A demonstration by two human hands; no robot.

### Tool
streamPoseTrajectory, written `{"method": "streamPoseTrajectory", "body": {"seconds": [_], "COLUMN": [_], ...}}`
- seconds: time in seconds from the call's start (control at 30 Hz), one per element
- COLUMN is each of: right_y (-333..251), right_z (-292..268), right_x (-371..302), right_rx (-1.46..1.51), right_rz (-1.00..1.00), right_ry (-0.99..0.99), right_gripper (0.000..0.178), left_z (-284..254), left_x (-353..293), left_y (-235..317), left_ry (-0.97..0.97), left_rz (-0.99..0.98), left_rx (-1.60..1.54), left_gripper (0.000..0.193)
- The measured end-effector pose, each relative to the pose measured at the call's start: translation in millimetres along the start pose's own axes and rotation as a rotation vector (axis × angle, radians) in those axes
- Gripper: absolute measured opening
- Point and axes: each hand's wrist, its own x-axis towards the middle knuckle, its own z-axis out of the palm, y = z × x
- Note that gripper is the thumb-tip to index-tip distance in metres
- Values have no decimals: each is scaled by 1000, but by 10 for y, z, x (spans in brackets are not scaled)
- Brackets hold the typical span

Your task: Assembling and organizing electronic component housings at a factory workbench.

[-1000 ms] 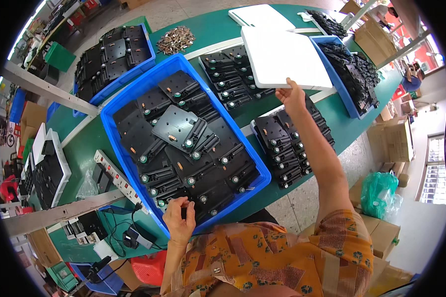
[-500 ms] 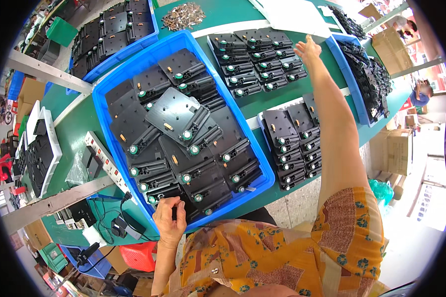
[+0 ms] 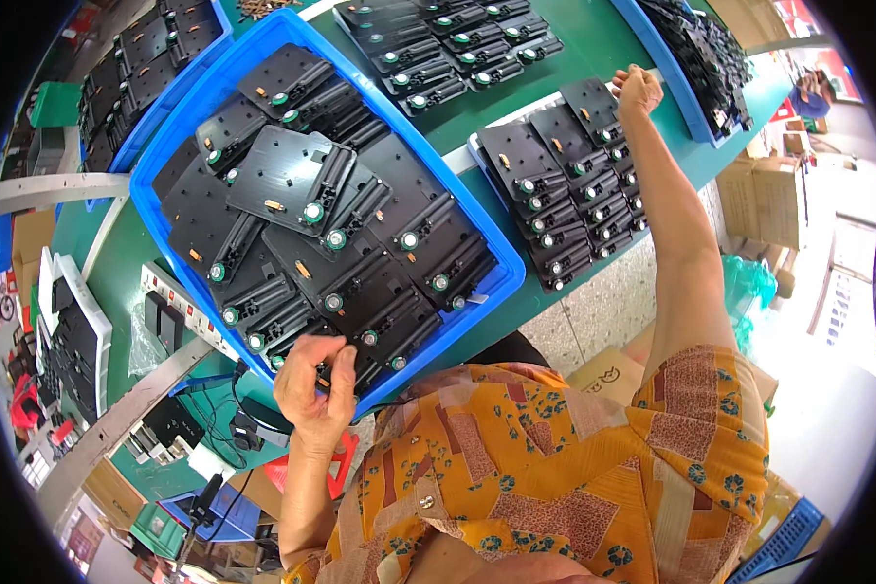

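Note:
My left hand [image 3: 316, 386] is curled at the near edge of a large blue tray [image 3: 512, 282]. Its thumb and fingers are bent toward each other; anything between them is hidden. Several flat black plastic housings [image 3: 292, 180] fill the tray, each with a ribbed dark bar, a round green-and-white part and a small copper-coloured piece. My right arm is stretched far right. That hand [image 3: 638, 90] has its fingers drawn together beside the far corner of a neat stack of similar black housings [image 3: 555, 146]. Whether it touches the stack, or pinches something small, I cannot tell.
More black housings [image 3: 457, 49] lie in rows at the back of the green table [image 3: 409, 136]. Blue bins of black parts stand at far left [image 3: 146, 68] and far right [image 3: 691, 68]. A power strip [image 3: 180, 310] and a metal post [image 3: 117, 419] are left of the tray.
My view has shifted, so the table's contents sit higher and further left. My right hand has gone from spread fingers near the back rows to drawn-together fingers beside the stack. My left hand remains curled.

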Motion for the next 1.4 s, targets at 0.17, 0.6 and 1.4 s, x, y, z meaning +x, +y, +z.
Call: {"method": "streamPoseTrajectory", "body": {"seconds": [0.17, 0.6, 1.4], "right_y": [206, 1266, 858], "right_z": [-932, -2524, -1879], "right_x": [188, -1694, -2422], "right_rx": [-359, -92, 63], "right_rz": [-55, 416, 542], "right_ry": [235, 443, 346], "right_gripper": [25, 34, 41], "left_z": [289, 1941, 3180], "left_x": [622, 2471, 2754], "left_y": [357, -193, -200], "left_ry": [-114, -602, -960], "left_rz": [103, 182, -111], "left_rx": [-320, 59, 266], "left_gripper": [13, 44, 74]}}
